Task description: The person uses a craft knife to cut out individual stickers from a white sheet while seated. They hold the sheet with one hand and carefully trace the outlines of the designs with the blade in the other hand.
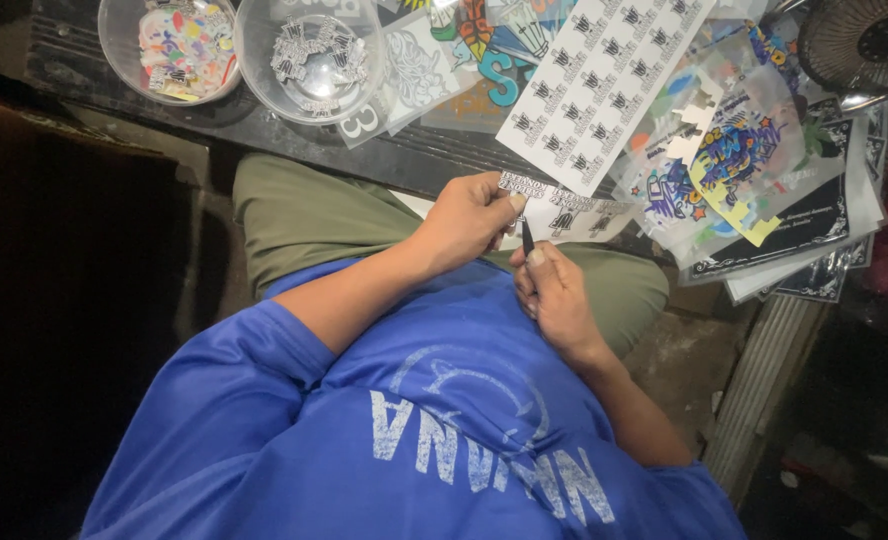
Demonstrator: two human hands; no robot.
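The left hand [469, 215] pinches the near edge of a small sticker sheet [554, 212], thumb on top and fingers curled under it. The sheet carries rows of black-and-white designs and lies over the person's lap, just in front of the dark table [264, 125]. The right hand [554, 295] is closed narrow around a thin dark tool [527, 237], held like a pen, its tip pointing up at the sheet's lower edge; whether the tip touches the sheet I cannot tell. The two hands sit close together, just below the sheet.

Beyond the sheet, on the table, a larger white sheet [604, 80] of the same small designs lies at a slant. To the right of the small sheet a heap of colourful printed films [744, 160] spreads out, with black-bordered prints [824, 225] under them. Far left of the sheet stand two clear bowls: the nearer one [312, 58] holds cut black-and-white pieces, the farther one [171, 45] holds coloured pieces. Below the sheet are olive trousers [304, 210] and a blue shirt [414, 430].
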